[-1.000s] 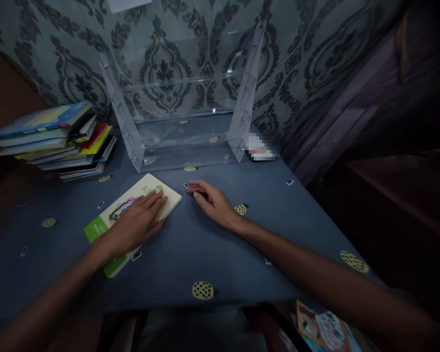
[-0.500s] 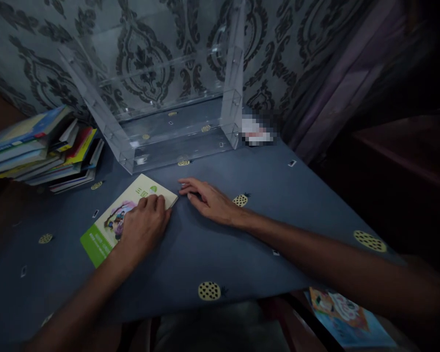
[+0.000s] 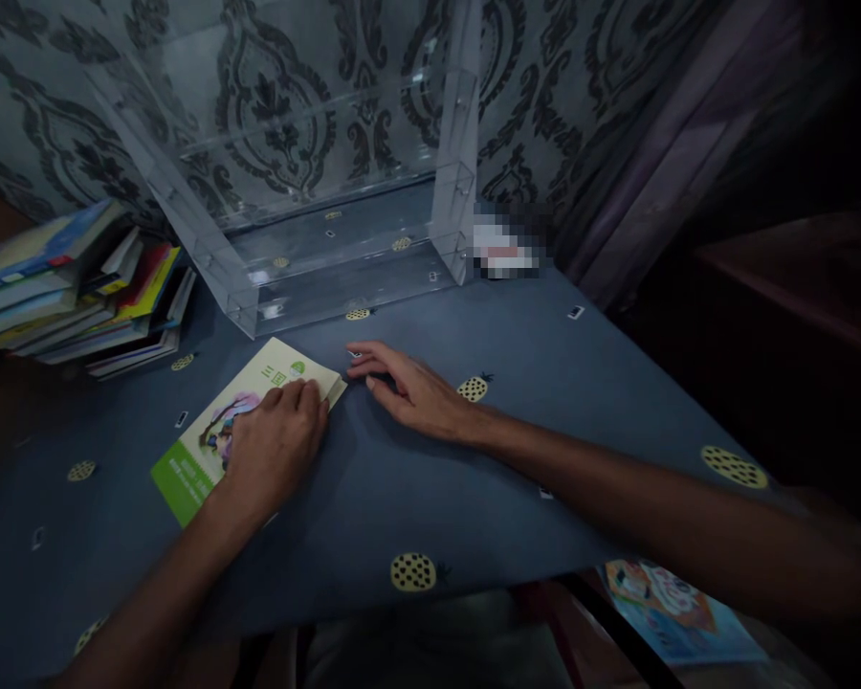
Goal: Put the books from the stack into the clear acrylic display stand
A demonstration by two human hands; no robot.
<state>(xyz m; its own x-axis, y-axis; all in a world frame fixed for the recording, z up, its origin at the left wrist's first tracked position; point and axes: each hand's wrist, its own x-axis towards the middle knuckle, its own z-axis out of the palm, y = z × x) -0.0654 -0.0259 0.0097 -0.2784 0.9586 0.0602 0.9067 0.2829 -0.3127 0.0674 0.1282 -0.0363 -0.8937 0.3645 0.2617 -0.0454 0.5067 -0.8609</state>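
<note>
A book [image 3: 199,445] with a cream and green cover, Chinese characters and a picture of figures under a tree lies slantwise on the table. Across its right side rests my left hand [image 3: 276,435], fingers curled at the book's edge; the thumb is mostly hidden. That edge shows the pages a little apart near the upper right corner. Just right of the book, apart from it, my right hand [image 3: 412,388] is open and empty above the tablecloth, its fingers stretched toward the book.
A clear acrylic rack [image 3: 240,311] stands at the back against patterned curtains. Stacked books [image 3: 78,287] sit at the left. A blurred-out white item [image 3: 502,249] lies right of the rack. Below the table's front edge is a blue colourful book [image 3: 689,622]. The tablecloth [image 3: 474,507] has pineapple prints.
My left hand has shifted slightly on the book, and the page edges at its upper right corner look more parted. My right hand stays nearly still; the view has moved slightly.
</note>
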